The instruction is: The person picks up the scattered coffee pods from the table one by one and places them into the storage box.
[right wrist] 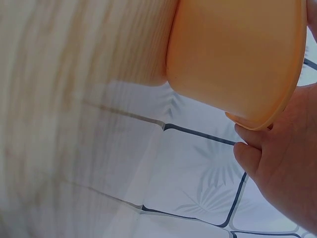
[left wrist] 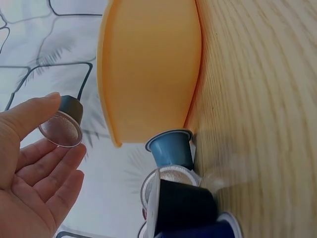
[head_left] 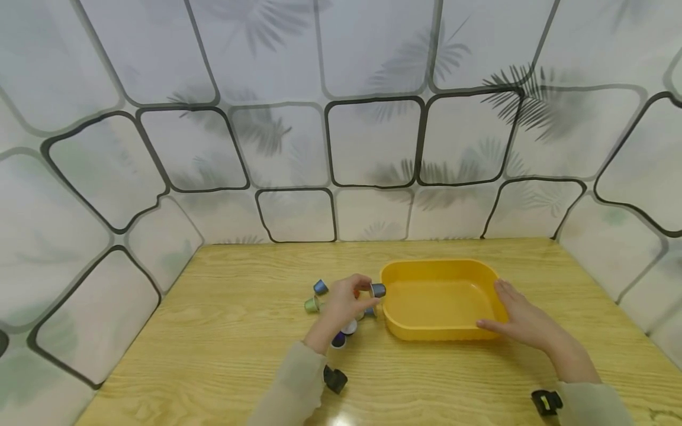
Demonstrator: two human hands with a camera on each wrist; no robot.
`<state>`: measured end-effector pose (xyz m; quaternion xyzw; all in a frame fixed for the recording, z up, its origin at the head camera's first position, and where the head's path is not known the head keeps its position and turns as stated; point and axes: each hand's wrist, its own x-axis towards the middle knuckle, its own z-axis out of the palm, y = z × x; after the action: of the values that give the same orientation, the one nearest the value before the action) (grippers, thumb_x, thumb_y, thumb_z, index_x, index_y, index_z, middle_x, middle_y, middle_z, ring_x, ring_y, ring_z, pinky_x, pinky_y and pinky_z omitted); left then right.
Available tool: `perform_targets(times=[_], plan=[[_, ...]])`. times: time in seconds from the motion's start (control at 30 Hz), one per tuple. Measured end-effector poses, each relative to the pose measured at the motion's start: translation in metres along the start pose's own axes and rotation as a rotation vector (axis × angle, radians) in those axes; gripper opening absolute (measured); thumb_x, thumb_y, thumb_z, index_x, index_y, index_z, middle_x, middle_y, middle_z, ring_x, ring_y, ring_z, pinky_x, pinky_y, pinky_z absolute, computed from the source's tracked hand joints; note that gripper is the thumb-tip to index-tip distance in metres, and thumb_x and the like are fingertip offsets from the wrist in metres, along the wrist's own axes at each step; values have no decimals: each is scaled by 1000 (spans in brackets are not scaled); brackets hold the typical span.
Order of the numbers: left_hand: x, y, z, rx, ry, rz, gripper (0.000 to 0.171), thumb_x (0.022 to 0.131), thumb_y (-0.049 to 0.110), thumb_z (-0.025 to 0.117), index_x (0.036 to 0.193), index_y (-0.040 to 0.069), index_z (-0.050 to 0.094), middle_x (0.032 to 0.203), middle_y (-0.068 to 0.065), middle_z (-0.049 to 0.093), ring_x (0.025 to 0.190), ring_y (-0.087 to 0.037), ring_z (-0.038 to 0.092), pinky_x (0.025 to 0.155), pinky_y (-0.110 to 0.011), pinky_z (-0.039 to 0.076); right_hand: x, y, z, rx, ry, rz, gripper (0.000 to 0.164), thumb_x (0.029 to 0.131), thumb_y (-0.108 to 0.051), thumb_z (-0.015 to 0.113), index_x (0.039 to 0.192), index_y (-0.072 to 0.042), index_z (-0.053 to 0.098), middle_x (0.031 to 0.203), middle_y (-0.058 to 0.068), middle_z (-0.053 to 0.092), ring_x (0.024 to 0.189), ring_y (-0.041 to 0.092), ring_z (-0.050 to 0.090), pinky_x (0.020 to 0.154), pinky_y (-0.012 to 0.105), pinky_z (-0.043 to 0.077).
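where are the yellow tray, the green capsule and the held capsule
Yellow tray (head_left: 434, 303): head view, on its bare inside floor.
Green capsule (head_left: 311, 305): head view, on its green side.
Held capsule (left wrist: 62, 131): left wrist view, on its round silvery face.

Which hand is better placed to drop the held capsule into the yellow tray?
Probably the left hand: it holds the capsule beside one end of the yellow tray, while the right hand holds the opposite end.

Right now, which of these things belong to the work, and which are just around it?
Seemingly in the work:
Capsule, pinched in the left hand
Other capsules, grouped near that hand
Tray, the right hand on its rim

Just around it:
Table
Patterned wall
Black wrist gear
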<state>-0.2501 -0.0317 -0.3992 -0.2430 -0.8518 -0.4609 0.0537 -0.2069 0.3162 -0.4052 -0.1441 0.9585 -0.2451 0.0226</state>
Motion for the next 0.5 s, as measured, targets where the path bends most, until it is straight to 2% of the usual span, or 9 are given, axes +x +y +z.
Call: perform_targets(times=[0.2, 0.5], plan=[[3, 1, 7, -14, -7, 11, 38, 77, 19, 69, 107, -2, 57, 98, -10, 62, 91, -26, 58, 77, -41, 46, -1, -1, -1, 4, 5, -5, 99, 79, -45, 61, 133, 17, 7, 136, 38, 4, 124, 49, 6, 93, 62, 13], [6, 3, 18, 28, -15, 14, 38, 77, 21, 70, 107, 1, 58, 98, -5, 62, 89, -16, 59, 74, -26, 47, -1, 0, 0, 9, -1, -3, 98, 79, -45, 60, 133, 17, 7, 136, 37, 4, 124, 49, 5, 93, 62, 13]])
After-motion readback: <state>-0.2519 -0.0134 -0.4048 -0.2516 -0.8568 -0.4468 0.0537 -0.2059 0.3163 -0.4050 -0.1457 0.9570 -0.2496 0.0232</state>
